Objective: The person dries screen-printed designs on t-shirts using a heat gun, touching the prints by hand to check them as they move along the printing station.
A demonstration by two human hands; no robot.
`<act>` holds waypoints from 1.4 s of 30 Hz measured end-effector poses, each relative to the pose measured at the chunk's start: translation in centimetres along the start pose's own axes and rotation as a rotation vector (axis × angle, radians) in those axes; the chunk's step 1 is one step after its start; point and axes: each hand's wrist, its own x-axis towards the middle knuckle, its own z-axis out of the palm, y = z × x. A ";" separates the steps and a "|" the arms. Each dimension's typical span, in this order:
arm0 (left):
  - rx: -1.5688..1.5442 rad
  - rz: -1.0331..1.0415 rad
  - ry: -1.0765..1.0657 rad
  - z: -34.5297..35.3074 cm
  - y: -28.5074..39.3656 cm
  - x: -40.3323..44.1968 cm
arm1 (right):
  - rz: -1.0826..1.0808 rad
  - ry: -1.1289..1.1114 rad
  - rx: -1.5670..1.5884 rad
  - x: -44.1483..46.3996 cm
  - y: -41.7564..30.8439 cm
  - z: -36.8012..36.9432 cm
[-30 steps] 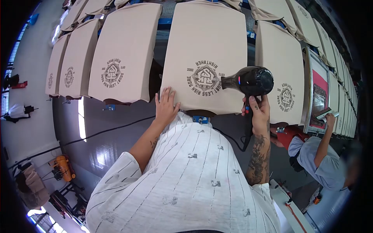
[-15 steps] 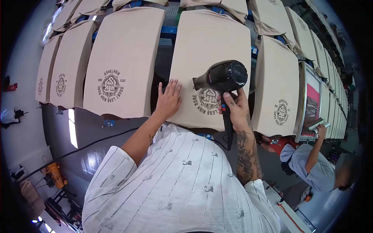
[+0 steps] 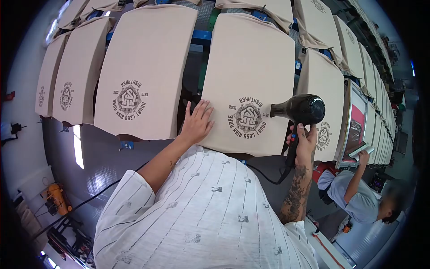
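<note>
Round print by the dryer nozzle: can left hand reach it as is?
Likely yes: the left hand rests open to the left of the round print, with only plain fabric between them. The hair dryer in the right hand is on the print's other side, seemingly out of the way.

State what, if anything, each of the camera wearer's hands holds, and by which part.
The right hand holds the black hair dryer by its handle. The left hand holds nothing; it rests at the left edge of the beige cloth.
</note>
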 end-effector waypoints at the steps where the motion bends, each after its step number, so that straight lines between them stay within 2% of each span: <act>1: 0.013 0.008 0.003 0.0 0.0 0.1 | 0.016 -0.039 0.006 -0.2 0.1 0.5; 8: 0.042 0.064 0.026 -0.3 -0.1 1.4 | 0.133 -0.315 0.086 -2.8 0.1 6.5; 11: 0.011 0.069 0.013 -0.1 -0.1 1.5 | 0.128 -0.276 0.098 -3.1 0.8 5.3; 18: -0.006 0.083 0.023 -0.1 0.8 0.3 | 0.085 -0.033 0.037 -3.3 1.5 -1.0; 21: -0.007 0.080 0.003 -0.2 1.2 -0.2 | 0.078 -0.029 0.037 -3.6 1.9 -1.3; 26: 0.049 0.038 -0.113 0.1 1.3 -0.2 | 0.125 -0.163 0.085 -3.9 1.6 1.5; 32: 0.097 -0.019 -0.098 0.6 2.4 -0.8 | 0.199 -0.342 0.113 -4.5 1.2 5.0; 37: 0.096 -0.057 -0.055 1.4 4.0 -0.9 | 0.187 -0.412 0.092 -5.7 1.8 2.6; 42: 0.113 -0.117 -0.052 2.0 6.2 -1.2 | 0.186 -0.347 0.034 -5.6 2.2 -1.8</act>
